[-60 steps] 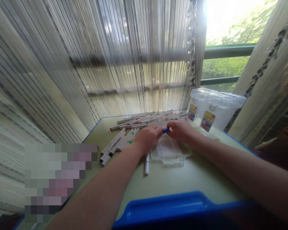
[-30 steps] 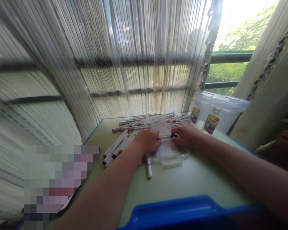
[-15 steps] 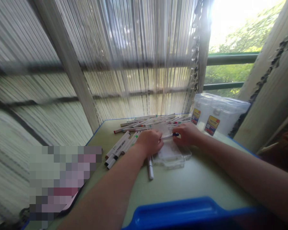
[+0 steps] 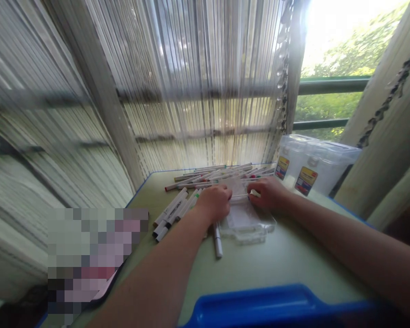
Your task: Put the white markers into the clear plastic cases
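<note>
A white marker [image 4: 239, 197] lies crosswise between my two hands, low over a clear plastic case [image 4: 248, 216] that rests on the table. My left hand [image 4: 213, 202] is closed at the marker's left end, its fingertips partly hidden behind the hand. Thumb and fingers of my right hand [image 4: 266, 191] pinch the other end, where a bit of dark blue shows. One more white marker [image 4: 217, 241] points toward me beside the case, just under my left hand. Several markers [image 4: 171, 209] lie side by side left of that hand.
A loose heap of markers [image 4: 191, 182] with coloured ends spreads behind my hands. Two clear lidded boxes [image 4: 323, 166] with labels stand at the back right. A blue plastic edge [image 4: 259, 303] is nearest me. At left is a blurred-out flat object [image 4: 102, 273]. Striped curtains hang beyond the table.
The dark blue end of the marker, plain to see before, is now mostly covered by my right fingers. The whole view has shifted slightly; the other things keep their places.
</note>
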Tool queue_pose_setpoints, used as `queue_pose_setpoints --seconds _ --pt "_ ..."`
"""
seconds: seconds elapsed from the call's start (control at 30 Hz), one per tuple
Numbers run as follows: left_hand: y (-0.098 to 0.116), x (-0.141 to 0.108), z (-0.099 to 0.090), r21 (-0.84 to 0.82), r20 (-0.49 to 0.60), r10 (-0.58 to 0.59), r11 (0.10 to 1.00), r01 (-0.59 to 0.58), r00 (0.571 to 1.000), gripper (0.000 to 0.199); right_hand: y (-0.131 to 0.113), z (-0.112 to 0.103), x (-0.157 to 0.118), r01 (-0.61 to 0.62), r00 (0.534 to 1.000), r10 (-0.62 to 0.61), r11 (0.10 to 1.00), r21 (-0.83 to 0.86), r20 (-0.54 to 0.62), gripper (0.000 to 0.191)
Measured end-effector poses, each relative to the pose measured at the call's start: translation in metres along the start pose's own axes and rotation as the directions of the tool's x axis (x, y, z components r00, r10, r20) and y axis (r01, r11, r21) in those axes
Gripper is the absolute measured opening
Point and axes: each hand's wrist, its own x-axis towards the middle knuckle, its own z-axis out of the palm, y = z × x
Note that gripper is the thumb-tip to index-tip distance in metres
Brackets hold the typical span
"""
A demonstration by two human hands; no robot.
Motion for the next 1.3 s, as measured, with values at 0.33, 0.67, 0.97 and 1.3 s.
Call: queue_pose_setpoints --seconds 0.33,0.67,0.97,1.3 --pt "-0.003 0.001 0.002 0.017 -0.007 0.028 0.999 -0.028 1.0 0.024 -0.005 -0.004 0.0 -0.008 1.0 0.008 0.997 0.078 0.01 0.019" --pt "0.003 -0.001 0.0 0.102 -0.042 -0.07 0.992 0.073 0.997 0.024 -0.002 0.008 0.0 0.038 0.998 -0.034 0.997 0.073 -0.055 0.022" --pt "0.003 0.0 -0.003 0.103 -0.001 -0.354 0.93 0.352 0.935 0.034 -0.004 0.007 0.0 0.047 0.997 -0.041 0.993 0.109 -0.057 0.019" --pt "-0.004 0.001 -0.003 0.146 0.065 -0.578 0.812 0.565 0.814 0.039 -0.006 0.002 -0.001 0.021 0.999 -0.018 0.996 0.088 -0.037 0.021"
